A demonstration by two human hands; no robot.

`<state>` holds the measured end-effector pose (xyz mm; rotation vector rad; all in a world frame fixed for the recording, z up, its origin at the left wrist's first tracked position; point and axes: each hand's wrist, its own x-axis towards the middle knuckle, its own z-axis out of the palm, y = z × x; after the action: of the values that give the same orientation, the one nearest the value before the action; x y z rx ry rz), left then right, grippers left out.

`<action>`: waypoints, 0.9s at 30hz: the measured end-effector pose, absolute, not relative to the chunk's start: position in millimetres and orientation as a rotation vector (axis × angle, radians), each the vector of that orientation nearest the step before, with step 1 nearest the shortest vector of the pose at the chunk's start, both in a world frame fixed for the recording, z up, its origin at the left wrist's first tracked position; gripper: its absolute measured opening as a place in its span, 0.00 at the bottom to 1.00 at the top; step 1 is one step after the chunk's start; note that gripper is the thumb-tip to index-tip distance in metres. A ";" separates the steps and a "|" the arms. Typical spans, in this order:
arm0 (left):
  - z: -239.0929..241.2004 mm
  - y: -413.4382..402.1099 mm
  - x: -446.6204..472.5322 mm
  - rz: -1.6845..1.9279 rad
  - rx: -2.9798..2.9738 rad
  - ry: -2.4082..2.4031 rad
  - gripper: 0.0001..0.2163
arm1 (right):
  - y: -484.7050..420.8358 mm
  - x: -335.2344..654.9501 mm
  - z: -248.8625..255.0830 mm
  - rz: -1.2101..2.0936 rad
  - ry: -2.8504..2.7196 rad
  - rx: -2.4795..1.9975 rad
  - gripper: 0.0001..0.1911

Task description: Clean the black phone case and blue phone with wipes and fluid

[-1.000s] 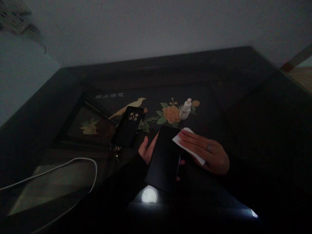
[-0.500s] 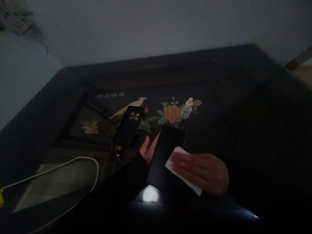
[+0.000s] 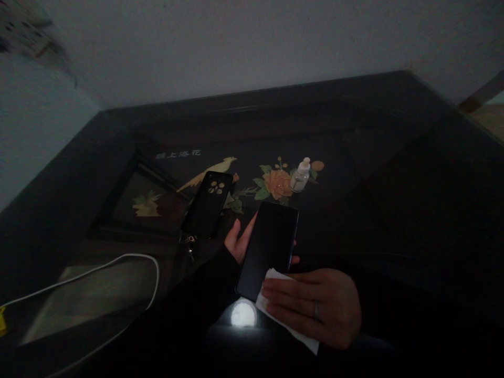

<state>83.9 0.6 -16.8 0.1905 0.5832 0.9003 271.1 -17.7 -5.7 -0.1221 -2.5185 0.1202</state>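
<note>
A black smartphone (image 3: 270, 241) with a dark screen lies face up in my left hand (image 3: 239, 242), which grips it from beneath; the thumb shows at its left side and fingertips at its right edge. My right hand (image 3: 315, 304), a ring on one finger, presses a folded white tissue (image 3: 289, 328) against the phone's lower end. Left of the phone, a black phone case (image 3: 208, 206) with camera cutouts rests on the table, a small metal charm (image 3: 191, 244) at its lower corner. Beyond the phone stands a small dropper bottle (image 3: 300, 176) with a white cap.
The dark glossy table (image 3: 354, 210) carries painted flowers, a bird and lettering. A white cable (image 3: 129, 255) curves across its left side to a yellow piece (image 3: 2, 321) at the edge. Behind the table is a pale wall (image 3: 252, 47). A bright round light reflects near the phone's bottom.
My right hand and the tissue have slid down the phone toward its lower end. More of the screen and my left fingertips now show. The case and bottle have stayed put.
</note>
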 end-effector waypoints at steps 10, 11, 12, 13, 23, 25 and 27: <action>-12.3 -0.3 86.2 0.906 0.183 0.565 0.30 | -15.3 269.2 0.5 0.131 -2.514 -0.201 0.14; -11.5 0.6 87.5 0.900 0.184 0.565 0.30 | -19.1 265.6 0.3 0.163 -2.501 -0.116 0.13; -10.7 1.1 88.5 0.897 0.187 0.566 0.30 | -21.5 263.3 -0.2 0.191 -2.492 -0.060 0.13; -10.1 1.3 89.1 0.893 0.191 0.568 0.31 | -22.2 262.7 -0.9 0.205 -2.491 -0.047 0.13; -9.3 2.6 87.9 0.884 0.191 0.510 0.31 | -22.9 266.8 1.1 0.211 -2.520 -0.147 0.14; -7.1 3.6 89.7 0.854 0.192 0.461 0.32 | -27.6 261.4 1.8 0.240 -2.513 -0.058 0.13; -6.0 3.5 90.2 0.855 0.184 0.439 0.32 | -25.1 262.0 1.1 0.227 -2.510 -0.076 0.13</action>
<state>90.2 3.5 -6.0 0.1843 0.4393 0.8551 262.0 -25.1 1.1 -0.0758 -2.5095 0.2270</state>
